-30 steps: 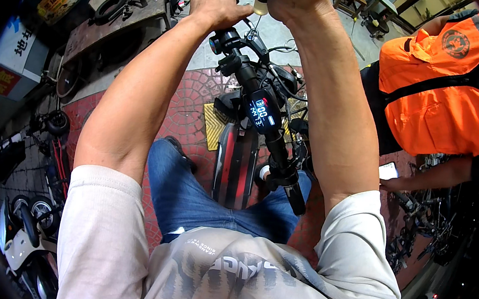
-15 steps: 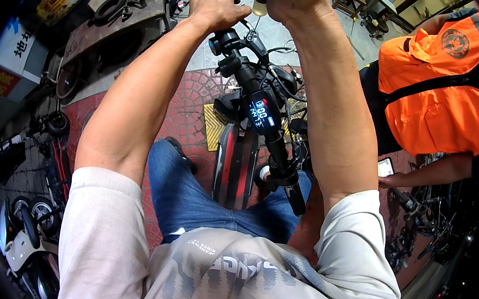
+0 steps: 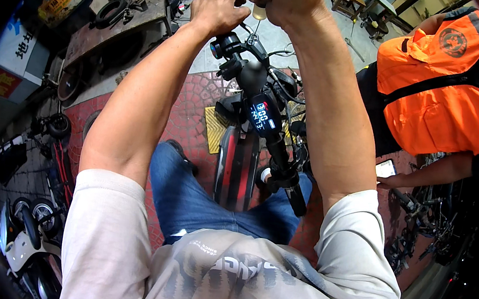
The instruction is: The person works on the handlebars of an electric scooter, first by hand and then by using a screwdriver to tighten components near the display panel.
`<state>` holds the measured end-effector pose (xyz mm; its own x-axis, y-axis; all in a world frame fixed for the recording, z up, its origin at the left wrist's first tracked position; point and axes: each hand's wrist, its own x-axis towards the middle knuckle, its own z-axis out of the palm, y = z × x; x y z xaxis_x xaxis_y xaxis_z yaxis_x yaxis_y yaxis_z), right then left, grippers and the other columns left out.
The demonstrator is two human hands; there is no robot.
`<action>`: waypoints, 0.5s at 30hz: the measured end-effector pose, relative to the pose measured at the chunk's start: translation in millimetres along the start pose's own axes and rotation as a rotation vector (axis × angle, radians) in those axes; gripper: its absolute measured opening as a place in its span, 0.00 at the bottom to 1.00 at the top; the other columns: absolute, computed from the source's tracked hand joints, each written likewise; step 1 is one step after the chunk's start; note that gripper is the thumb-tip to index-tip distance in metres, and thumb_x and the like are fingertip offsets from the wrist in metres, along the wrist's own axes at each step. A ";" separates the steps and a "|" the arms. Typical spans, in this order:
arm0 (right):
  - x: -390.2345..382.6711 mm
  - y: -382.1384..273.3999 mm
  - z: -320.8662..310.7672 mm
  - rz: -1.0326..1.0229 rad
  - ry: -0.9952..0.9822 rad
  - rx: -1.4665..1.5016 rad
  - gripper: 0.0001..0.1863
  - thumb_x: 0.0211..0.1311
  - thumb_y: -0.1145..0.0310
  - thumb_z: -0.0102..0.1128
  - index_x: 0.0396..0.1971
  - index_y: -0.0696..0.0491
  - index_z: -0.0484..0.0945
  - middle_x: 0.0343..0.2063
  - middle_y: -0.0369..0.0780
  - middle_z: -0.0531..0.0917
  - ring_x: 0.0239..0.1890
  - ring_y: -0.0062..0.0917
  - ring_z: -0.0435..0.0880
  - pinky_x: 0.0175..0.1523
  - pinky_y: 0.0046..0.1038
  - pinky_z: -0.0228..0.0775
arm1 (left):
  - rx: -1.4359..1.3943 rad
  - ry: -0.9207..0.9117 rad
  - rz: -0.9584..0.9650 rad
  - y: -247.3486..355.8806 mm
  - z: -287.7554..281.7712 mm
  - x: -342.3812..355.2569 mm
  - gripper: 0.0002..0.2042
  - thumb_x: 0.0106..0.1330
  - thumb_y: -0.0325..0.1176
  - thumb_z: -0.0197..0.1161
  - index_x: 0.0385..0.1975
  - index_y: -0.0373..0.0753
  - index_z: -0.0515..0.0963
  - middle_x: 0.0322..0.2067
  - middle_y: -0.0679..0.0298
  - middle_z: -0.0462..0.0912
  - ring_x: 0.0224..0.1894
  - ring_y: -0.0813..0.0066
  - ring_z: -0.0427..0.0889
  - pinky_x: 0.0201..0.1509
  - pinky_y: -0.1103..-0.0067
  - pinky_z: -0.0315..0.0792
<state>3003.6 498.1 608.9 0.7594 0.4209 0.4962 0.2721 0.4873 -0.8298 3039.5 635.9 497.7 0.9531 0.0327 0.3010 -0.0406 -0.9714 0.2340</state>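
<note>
An electric scooter stands between my legs, its black handlebar (image 3: 277, 150) running diagonally with a lit display (image 3: 263, 116) in the middle. My left hand (image 3: 219, 10) is closed at the handlebar's far left end, by the brake lever (image 3: 256, 47); the grip beneath it is hidden. Beside it, my right hand (image 3: 287, 3) is closed around a screwdriver (image 3: 259, 12) with a yellowish translucent handle. Its thin shaft points down toward the lever and cables; the tip is hard to make out. Below, the red and black deck (image 3: 236, 172) shows between my jeans.
At the right a person in an orange vest (image 3: 438, 89) holds a phone (image 3: 386, 169). A cluttered workbench (image 3: 118, 26) with a tyre stands at the far left. Parked scooters (image 3: 37, 239) line the left. A wooden stool (image 3: 348, 0) stands at the back.
Both hands keep nearly the same place and hold. The handlebar and my left arm have shifted very slightly to the right in view.
</note>
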 end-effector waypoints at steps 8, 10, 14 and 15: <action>0.0 -0.2 -4.5 0.003 -0.011 -0.025 0.27 0.78 0.52 0.39 0.15 0.47 0.63 0.10 0.32 0.62 0.09 0.18 0.60 0.14 0.24 0.48 | -0.234 0.291 0.046 -24.2 35.6 7.3 0.19 0.65 0.46 0.53 0.52 0.50 0.82 0.49 0.55 0.86 0.57 0.55 0.81 0.62 0.63 0.73; -1.5 -1.0 -6.0 -0.019 -0.014 -0.007 0.27 0.78 0.52 0.39 0.15 0.47 0.63 0.10 0.32 0.62 0.09 0.18 0.59 0.14 0.24 0.47 | -0.528 0.479 -0.073 -26.6 46.1 9.0 0.19 0.63 0.39 0.57 0.50 0.38 0.80 0.49 0.53 0.86 0.50 0.57 0.84 0.60 0.66 0.75; -3.1 -2.2 -9.0 0.016 0.005 -0.024 0.27 0.78 0.50 0.39 0.16 0.47 0.63 0.10 0.31 0.62 0.09 0.17 0.60 0.14 0.23 0.47 | -1.817 0.014 -0.657 -27.4 56.7 1.1 0.31 0.65 0.41 0.61 0.64 0.28 0.65 0.59 0.32 0.74 0.52 0.39 0.83 0.56 0.41 0.77; -2.7 -1.5 -8.8 0.040 0.032 -0.040 0.27 0.79 0.49 0.39 0.16 0.47 0.63 0.10 0.31 0.62 0.10 0.17 0.60 0.14 0.22 0.47 | -1.968 -0.159 -0.660 -31.4 55.5 -3.4 0.35 0.65 0.43 0.60 0.67 0.27 0.59 0.61 0.30 0.71 0.54 0.37 0.82 0.59 0.43 0.77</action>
<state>3006.3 489.6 606.5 0.7884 0.4143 0.4548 0.2641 0.4397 -0.8584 3054.1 653.2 438.1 0.9628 0.0712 -0.2606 0.1491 0.6644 0.7324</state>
